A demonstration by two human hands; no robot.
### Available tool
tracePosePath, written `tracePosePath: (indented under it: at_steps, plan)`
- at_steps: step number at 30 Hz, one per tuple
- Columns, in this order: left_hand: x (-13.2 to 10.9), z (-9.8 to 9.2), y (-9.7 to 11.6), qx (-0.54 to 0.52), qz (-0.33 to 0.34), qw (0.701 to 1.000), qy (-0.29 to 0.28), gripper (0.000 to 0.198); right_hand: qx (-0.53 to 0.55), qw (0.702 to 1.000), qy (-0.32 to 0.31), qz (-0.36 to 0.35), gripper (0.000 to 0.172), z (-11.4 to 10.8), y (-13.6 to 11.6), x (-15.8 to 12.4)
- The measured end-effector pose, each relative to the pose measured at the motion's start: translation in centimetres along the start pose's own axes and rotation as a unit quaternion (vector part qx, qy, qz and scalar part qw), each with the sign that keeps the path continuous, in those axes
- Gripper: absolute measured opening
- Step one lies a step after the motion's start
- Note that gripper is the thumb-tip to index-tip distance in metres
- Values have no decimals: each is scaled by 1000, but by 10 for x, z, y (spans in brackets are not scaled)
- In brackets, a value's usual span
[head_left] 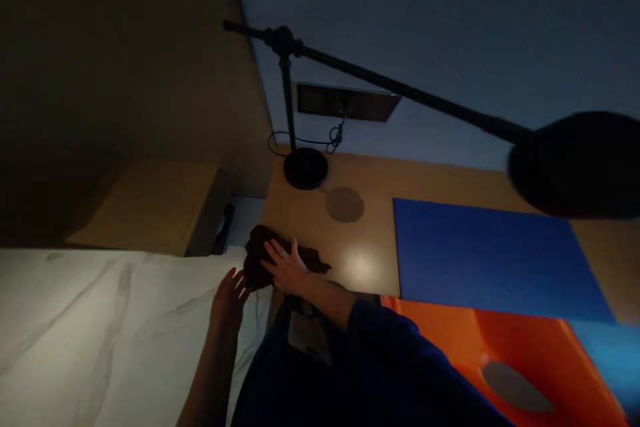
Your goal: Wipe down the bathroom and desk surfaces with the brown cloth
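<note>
A dark brown cloth (257,257) lies bunched on the left front corner of a wooden desk (370,240). My right hand (287,267) presses on it from above, fingers spread and pointing to the left. Just past the desk's left edge, my left hand (231,290) is held with its fingertips at the cloth's near left side. Its fingers are slightly curled and apart; whether they touch the cloth is hard to tell in the dim light.
A black desk lamp (306,169) stands at the back, its arm reaching right. Nearby are a wall socket panel (345,102), a blue desk mat (490,257), an orange chair (450,333), a wooden cabinet (150,203) and the white marbled floor (100,327).
</note>
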State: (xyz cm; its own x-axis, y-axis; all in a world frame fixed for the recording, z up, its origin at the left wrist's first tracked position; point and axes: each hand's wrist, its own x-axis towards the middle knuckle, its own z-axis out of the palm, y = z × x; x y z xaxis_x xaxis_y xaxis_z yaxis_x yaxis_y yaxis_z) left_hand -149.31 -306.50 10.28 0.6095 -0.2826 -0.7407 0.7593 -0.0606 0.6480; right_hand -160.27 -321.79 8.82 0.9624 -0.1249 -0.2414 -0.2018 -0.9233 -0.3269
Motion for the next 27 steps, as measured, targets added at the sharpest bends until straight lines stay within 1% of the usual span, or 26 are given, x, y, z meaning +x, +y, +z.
tracePosePath:
  at_steps: [1,2,4,5,6,8,10,11,13,14,15,16,17,18,19,20,21,22,24,26,27]
  plan:
    - [5,3,2,2,3,1000,-16,41,-1,1000,7,20,53,2,7,-14]
    - [10,7,4,6,6,1000,-29,41,-1,998,12,58,54,2,16,-31]
    - [18,16,10,19,12,998,-51,42,0,984,21,177,57,0,42,-71]
    - [21,21,12,32,9,998,-57,42,-4,968,24,248,58,-3,57,-93]
    - [24,25,14,49,2,997,-59,43,-9,948,27,318,57,-7,72,-115]
    - [29,35,17,93,-11,994,-65,49,-20,897,33,441,54,-15,99,-158]
    - [32,47,17,145,-8,985,-88,58,-24,847,54,528,51,-22,119,-194]
    - [33,53,17,169,2,979,-110,64,-25,822,74,564,50,-24,126,-209]
    - [32,65,14,218,33,962,-164,73,-28,764,125,633,47,-23,131,-230]
    - [31,72,12,242,49,950,-190,75,-27,732,145,665,47,-19,131,-236]
    - [30,77,10,264,65,939,-211,75,-23,703,160,693,50,-15,130,-239]
    - [28,83,7,286,81,927,-230,74,-16,680,167,714,54,-10,127,-238]
    - [26,88,3,305,97,915,-244,72,-8,666,170,726,59,-6,124,-234]
    - [25,92,-1,323,112,904,-256,69,-2,663,171,729,61,-3,121,-228]
    - [24,96,-6,339,123,894,-266,65,1,670,172,722,61,-1,117,-219]
    - [23,100,-11,355,131,883,-277,61,2,687,172,706,58,0,112,-209]
    - [22,104,-17,369,137,873,-287,58,2,714,170,679,55,-1,108,-198]
    - [21,109,-23,384,141,864,-294,56,5,749,164,641,53,-2,102,-186]
    - [20,119,-36,409,146,851,-296,54,15,832,144,535,53,-4,92,-161]
    - [20,132,-50,424,169,841,-289,55,25,911,122,394,54,-2,84,-139]
    - [21,138,-55,427,195,837,-283,55,26,942,112,315,52,0,83,-129]
